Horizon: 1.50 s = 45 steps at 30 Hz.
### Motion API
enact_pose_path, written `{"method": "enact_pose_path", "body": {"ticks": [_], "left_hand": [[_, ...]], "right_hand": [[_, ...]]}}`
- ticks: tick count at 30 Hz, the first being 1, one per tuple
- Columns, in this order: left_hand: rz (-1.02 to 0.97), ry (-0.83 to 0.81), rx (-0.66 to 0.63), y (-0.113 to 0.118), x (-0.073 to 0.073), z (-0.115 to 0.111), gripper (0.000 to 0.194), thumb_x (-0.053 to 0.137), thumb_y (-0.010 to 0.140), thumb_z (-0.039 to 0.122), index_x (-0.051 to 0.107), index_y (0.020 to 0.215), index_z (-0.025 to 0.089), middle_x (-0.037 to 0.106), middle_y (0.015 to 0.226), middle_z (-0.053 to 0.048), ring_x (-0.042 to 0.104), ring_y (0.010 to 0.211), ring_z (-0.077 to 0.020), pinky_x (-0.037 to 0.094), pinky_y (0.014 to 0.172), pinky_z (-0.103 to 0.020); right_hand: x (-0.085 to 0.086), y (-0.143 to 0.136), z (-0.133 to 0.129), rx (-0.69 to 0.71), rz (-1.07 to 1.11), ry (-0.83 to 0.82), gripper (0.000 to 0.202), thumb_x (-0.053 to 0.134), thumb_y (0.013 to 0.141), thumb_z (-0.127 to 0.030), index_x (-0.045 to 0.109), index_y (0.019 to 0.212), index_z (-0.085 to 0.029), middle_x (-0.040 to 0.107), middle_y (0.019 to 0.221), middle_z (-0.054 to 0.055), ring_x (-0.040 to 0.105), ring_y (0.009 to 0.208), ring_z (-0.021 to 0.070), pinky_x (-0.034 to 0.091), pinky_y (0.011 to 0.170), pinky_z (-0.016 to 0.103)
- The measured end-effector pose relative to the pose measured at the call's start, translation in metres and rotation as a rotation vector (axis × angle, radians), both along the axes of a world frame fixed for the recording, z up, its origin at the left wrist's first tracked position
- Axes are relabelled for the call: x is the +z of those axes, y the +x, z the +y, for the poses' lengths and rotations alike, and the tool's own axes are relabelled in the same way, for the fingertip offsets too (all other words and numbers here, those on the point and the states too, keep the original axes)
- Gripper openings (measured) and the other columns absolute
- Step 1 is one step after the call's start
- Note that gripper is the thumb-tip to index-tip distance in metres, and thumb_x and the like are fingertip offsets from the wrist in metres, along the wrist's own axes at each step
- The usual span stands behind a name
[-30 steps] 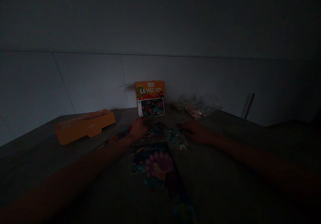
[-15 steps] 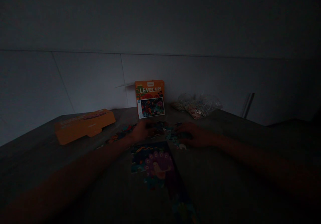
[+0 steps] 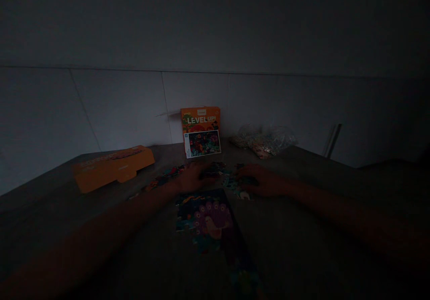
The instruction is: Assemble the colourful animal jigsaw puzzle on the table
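The view is very dark. My left hand (image 3: 193, 177) is over the loose puzzle pieces (image 3: 229, 180) in the middle of the table, its fingers pointing right and apart. On the right side of the pieces rests my right hand (image 3: 257, 179), fingers spread and curved over them; nothing shows in its grip. Nearer to me lies a partly joined puzzle (image 3: 213, 221) with a purple peacock, its joined strip running down to the right. More loose pieces (image 3: 157, 182) lie under and left of my left wrist.
An orange box (image 3: 201, 117) stands by the wall with a picture card (image 3: 203, 143) leaning on it. A flat orange cardboard piece (image 3: 114, 168) lies at the left. Clear plastic bags with pieces (image 3: 265, 143) lie at the back right of the grey table (image 3: 295, 237).
My left hand has shifted slightly, its fingers now lower and reaching further right over the pieces. My right hand has hardly moved.
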<state>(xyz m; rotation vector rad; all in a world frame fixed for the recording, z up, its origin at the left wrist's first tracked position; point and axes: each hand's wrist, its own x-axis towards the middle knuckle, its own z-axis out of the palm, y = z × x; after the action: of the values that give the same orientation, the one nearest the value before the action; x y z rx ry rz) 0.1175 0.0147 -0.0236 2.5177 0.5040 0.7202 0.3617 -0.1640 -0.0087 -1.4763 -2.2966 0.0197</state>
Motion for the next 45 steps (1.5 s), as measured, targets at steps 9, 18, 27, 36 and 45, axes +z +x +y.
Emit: {"method": "enact_pose_path", "body": {"ticks": [9,18,27,36,45], "left_hand": [[0.018,0.004,0.074,0.003,-0.006,0.013,0.040,0.072,0.076,0.029,0.069,0.114,0.017,0.074,0.102,-0.009,0.069,0.094,-0.0277,0.056,0.083,-0.036],[0.075,0.178,0.219,-0.001,0.001,-0.001,0.033,0.066,0.078,0.022,0.070,0.110,0.016,0.067,0.112,-0.016,0.061,0.109,-0.0368,0.044,0.099,-0.052],[0.088,0.305,-0.210,-0.002,0.006,-0.015,0.034,0.053,0.090,0.022,0.068,0.121,0.023,0.059,0.135,-0.009,0.051,0.128,-0.0274,0.036,0.112,-0.042],[0.163,0.304,-0.318,0.000,0.002,-0.008,0.037,0.046,0.094,0.026,0.066,0.126,0.023,0.061,0.134,-0.009,0.055,0.125,-0.0244,0.040,0.109,-0.040],[0.148,0.310,-0.319,0.000,0.001,-0.009,0.036,0.048,0.094,0.025,0.067,0.125,0.023,0.062,0.133,-0.009,0.056,0.124,-0.0258,0.041,0.109,-0.041]], "right_hand": [[-0.003,0.002,0.001,-0.025,-0.016,0.000,0.036,0.060,0.090,-0.036,0.063,0.121,-0.019,0.064,0.122,0.013,0.060,0.113,0.0277,0.045,0.101,0.047],[0.003,0.016,0.006,-0.230,-0.039,0.103,0.028,0.055,0.089,-0.029,0.068,0.113,-0.023,0.070,0.115,0.007,0.064,0.106,0.0238,0.048,0.098,0.040],[0.031,0.078,-0.002,-0.466,-0.104,-0.099,0.020,0.060,0.082,-0.028,0.076,0.092,-0.021,0.076,0.088,0.008,0.070,0.079,0.0260,0.053,0.068,0.032],[0.032,0.081,-0.018,-0.296,-0.094,-0.413,0.028,0.069,0.076,-0.043,0.075,0.091,-0.020,0.075,0.087,0.004,0.069,0.076,0.0200,0.050,0.061,0.025],[0.045,0.071,-0.029,-0.237,-0.083,-0.617,0.028,0.078,0.066,-0.046,0.075,0.077,-0.021,0.074,0.073,0.000,0.066,0.065,0.0172,0.045,0.054,0.023]]}}
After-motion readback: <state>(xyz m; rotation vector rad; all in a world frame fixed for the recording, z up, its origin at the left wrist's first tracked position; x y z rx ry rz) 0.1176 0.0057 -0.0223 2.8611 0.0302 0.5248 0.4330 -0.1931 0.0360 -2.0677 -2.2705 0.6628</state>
